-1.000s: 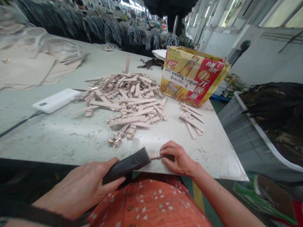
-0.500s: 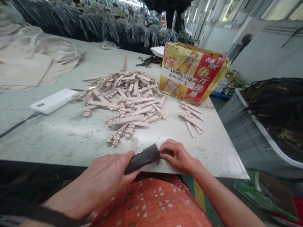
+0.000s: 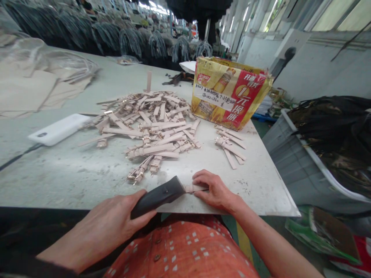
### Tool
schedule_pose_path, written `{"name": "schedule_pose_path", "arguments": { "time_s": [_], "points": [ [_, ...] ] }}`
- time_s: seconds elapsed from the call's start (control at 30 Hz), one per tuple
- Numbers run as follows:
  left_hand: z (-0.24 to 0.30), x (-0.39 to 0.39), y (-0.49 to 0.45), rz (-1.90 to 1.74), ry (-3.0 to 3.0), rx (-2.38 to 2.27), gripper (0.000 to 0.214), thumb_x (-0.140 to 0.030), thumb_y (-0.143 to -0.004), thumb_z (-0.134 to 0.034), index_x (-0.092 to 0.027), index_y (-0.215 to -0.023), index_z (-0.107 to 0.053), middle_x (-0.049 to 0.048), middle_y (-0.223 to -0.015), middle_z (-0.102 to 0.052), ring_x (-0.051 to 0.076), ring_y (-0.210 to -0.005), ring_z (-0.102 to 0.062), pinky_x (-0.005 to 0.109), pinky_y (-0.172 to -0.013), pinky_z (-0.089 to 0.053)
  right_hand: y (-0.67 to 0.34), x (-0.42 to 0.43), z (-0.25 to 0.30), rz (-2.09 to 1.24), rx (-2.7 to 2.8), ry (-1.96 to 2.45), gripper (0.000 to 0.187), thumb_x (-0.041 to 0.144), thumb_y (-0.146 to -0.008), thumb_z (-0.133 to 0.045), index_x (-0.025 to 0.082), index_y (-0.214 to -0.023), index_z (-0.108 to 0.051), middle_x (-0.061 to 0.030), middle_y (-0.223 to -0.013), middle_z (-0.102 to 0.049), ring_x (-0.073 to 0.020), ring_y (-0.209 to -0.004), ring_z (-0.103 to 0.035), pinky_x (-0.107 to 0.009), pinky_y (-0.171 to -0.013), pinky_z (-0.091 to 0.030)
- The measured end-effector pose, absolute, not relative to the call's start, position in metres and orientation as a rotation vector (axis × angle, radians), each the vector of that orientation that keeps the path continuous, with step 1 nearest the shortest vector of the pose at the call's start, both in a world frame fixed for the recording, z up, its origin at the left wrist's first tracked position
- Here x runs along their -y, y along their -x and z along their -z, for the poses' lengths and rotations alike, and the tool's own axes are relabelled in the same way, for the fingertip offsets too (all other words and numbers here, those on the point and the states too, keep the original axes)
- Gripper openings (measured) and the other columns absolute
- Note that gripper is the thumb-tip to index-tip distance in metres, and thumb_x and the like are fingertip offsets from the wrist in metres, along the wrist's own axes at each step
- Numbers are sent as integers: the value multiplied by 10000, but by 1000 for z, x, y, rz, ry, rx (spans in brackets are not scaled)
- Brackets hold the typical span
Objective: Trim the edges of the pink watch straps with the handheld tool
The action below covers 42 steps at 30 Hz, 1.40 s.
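My left hand (image 3: pixel 111 226) is closed around the end of a flat black tool (image 3: pixel 158 196) that lies along the near edge of the table. The tool's tip rests on a beige watch strap (image 3: pixel 193 188). With its fingers bent, my right hand (image 3: pixel 213 189) presses that strap down on the table top. Beyond them a large heap of beige watch straps (image 3: pixel 150 123) with small metal buckles covers the middle of the table. A smaller bunch of straps (image 3: pixel 230 146) lies to the right of the heap.
A yellow and red cardboard box (image 3: pixel 230 92) stands behind the small bunch. A white power bank (image 3: pixel 56 129) with a dark cable lies at the left. Past the table's right edge is a grey crate (image 3: pixel 292 162) of dark material. Cardboard sheets (image 3: pixel 29 90) lie far left.
The black tool slid forward over the strap half a second ago and has now drawn back toward me, so the strap shows again. My right hand stayed on the strap.
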<state>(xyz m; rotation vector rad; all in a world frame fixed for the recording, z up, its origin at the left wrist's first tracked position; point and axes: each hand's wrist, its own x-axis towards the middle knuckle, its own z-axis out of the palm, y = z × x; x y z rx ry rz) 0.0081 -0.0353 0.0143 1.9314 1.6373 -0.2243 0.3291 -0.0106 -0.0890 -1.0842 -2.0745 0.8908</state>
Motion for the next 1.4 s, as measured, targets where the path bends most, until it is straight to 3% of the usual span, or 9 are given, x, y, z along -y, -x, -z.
{"name": "schedule_pose_path", "arguments": {
  "time_s": [0.13,0.27,0.5,0.7,0.83,0.97,1.2,1.3,1.4],
  "points": [
    [-8,31,-20,143,-2008,-1630,438,-611,-960,-537,-261,-1046,-787,125,-997,-908,364,-948,-873,419,-823,-610,-323,10,90,-850,2079,1103,188,96,-890,-887,201,-1042,-856,-95,-1173,-819,-242,-1077,-784,-348,-960,-627],
    [0,29,-17,-36,-2035,-1634,349,-589,-950,-633,-285,-974,-804,71,-888,-898,318,-869,-867,359,-774,-601,-318,14,91,-788,2079,1191,165,130,-928,-907,225,-1059,-874,-74,-1141,-810,-233,-1051,-772,-337,-934,-617],
    [4,32,-11,-146,-1985,-1620,325,-571,-925,-680,-285,-961,-831,65,-878,-905,318,-858,-872,360,-811,-640,-309,16,89,-568,2313,1197,140,150,-1039,-795,199,-1170,-788,-122,-1192,-783,-281,-1151,-725,-411,-1025,-602],
    [17,33,-1,-175,-1970,-1637,378,-621,-930,-647,-293,-988,-825,77,-918,-916,349,-904,-886,384,-805,-637,-304,9,86,-593,2406,1307,153,202,-1071,-762,204,-1225,-753,-109,-1205,-782,-258,-1053,-760,-355,-909,-598],
    [30,43,21,-222,-1975,-1674,398,-668,-970,-579,-340,-1008,-802,55,-880,-907,354,-877,-889,412,-759,-593,-330,-18,86,-516,2245,1359,180,210,-1003,-829,219,-1181,-801,-87,-1122,-838,-258,-1016,-783,-348,-899,-601],
    [37,56,36,-237,-1981,-1706,323,-630,-987,-576,-374,-950,-769,3,-790,-866,300,-789,-865,401,-723,-556,-383,-67,78,-271,1866,1477,171,209,-900,-876,232,-1064,-836,-78,-1039,-863,-287,-945,-794,-416,-887,-634],
    [43,65,47,-235,-1893,-1782,360,-670,-962,-591,-364,-989,-780,26,-864,-903,342,-869,-890,410,-760,-575,-452,-126,55,-75,1692,1565,47,224,-945,-813,262,-948,-786,-123,-1008,-813,-392,-1094,-763,-587,-1014,-601],
    [44,68,49,-215,-1873,-1806,405,-684,-970,-567,-357,-1041,-795,35,-887,-911,356,-896,-895,415,-771,-578,-430,-133,58,-70,1767,1496,61,216,-965,-805,245,-1019,-802,-147,-1103,-819,-412,-1234,-722,-623,-1113,-556],
    [44,71,46,-194,-1865,-1837,455,-696,-971,-559,-334,-1098,-802,56,-901,-916,367,-918,-896,422,-796,-586,-368,-135,65,-157,1939,1360,196,175,-963,-824,212,-1154,-835,-153,-1213,-836,-380,-1248,-717,-595,-1171,-544]
  ]
}}
